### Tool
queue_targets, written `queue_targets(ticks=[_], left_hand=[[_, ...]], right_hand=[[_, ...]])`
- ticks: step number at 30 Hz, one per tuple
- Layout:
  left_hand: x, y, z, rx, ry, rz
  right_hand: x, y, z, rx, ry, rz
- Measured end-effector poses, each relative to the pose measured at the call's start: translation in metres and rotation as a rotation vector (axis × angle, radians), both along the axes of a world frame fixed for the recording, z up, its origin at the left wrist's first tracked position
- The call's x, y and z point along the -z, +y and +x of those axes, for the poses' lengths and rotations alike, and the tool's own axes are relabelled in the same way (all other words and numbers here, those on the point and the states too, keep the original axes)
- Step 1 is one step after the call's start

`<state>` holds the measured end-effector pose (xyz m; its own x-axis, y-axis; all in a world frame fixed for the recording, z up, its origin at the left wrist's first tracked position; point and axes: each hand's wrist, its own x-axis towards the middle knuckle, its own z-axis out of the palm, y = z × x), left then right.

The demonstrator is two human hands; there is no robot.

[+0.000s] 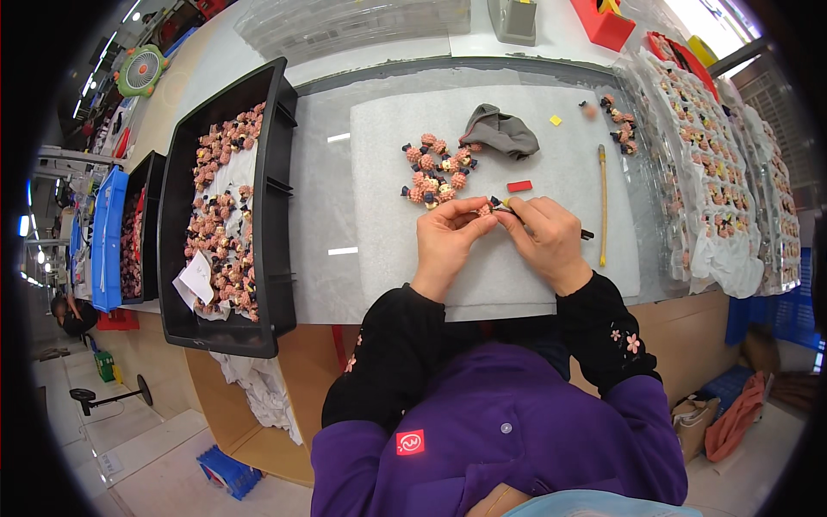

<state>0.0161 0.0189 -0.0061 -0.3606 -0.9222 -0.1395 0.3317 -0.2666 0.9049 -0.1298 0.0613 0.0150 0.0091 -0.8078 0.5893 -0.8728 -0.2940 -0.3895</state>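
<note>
A grey surface (320, 215) stretches across the view, and a pale foam sheet (388, 271) covers much of its middle. A long black crate (279, 250) stands to the left of the sheet, with many pink figures lying over white lining inside it. On the right side, clear plastic trays (724, 265) hold rows of similar pieces. Near the front of the sheet the two hands come together: the left grip (448, 241) is pinched closed on a small pink piece, while the right grip (551, 241) is closed round a slim dark tool. A crumpled grey cloth (504, 133) lies on the sheet beyond them, and just to its left sits a loose cluster of pink figures (428, 183) with dark parts. A thin tan stick (603, 207) lies lengthwise to the right of the hands. The slim dark tool (587, 233) shows its black end past the right hand. The small pink piece (485, 209) is at the fingertips, its details partly hidden. Just beyond the hands lies a red block (519, 186), and farther off a little yellow square (556, 121)
</note>
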Motion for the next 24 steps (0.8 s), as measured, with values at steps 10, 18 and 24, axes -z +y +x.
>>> queue_targets(ticks=[10,18,24], left_hand=[[0.0019,-0.0003,0.0006,0.026,-0.001,0.013],[-0.0003,0.0001,-0.0008,0.02,-0.014,0.018],[0.0019,-0.0002,-0.0005,0.012,-0.001,0.011]], right_hand=[[-0.0007,0.0003,-0.0015,0.006,0.014,-0.018],[-0.0041,0.0005,-0.0013,0.009,0.064,-0.07],[-0.004,0.0006,-0.0024,-0.025,0.055,-0.067]])
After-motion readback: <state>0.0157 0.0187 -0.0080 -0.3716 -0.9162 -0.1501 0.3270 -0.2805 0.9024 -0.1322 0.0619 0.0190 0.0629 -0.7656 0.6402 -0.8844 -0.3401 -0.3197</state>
